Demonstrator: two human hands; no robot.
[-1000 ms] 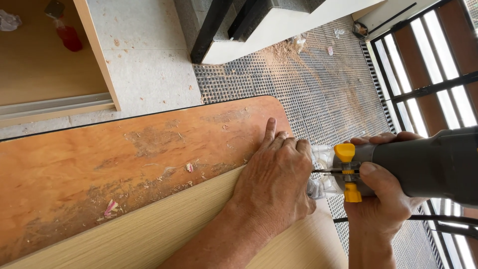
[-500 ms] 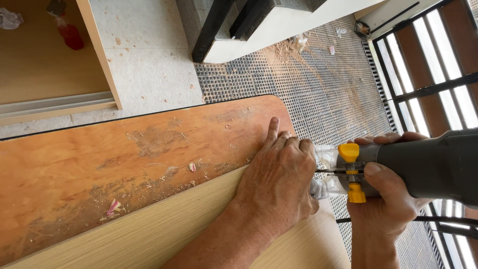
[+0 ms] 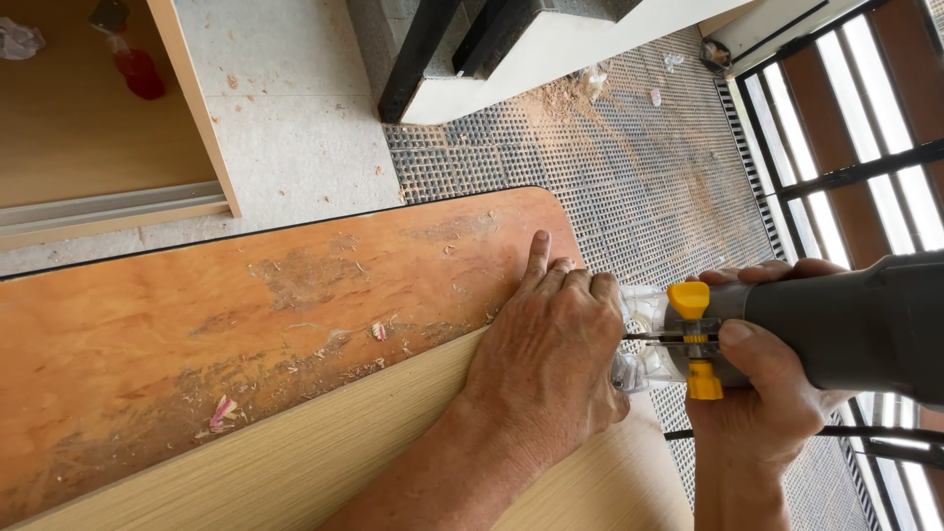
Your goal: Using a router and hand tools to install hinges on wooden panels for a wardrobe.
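Orange-brown worn tabletop (image 3: 246,324) with a rounded corner is carrying a pale wood-grain panel (image 3: 324,457), lying flat along its near edge and overhanging at right. Sawdust and a pink shaving (image 3: 220,411) are sitting on the bare top. Metal grid floor (image 3: 629,177) is showing beyond, dusted with sawdust.

No labels, signs or screens show. One possible package: a crumpled whitish wrapper (image 3: 20,39) lies at the upper left of the frame, too small to tell more.
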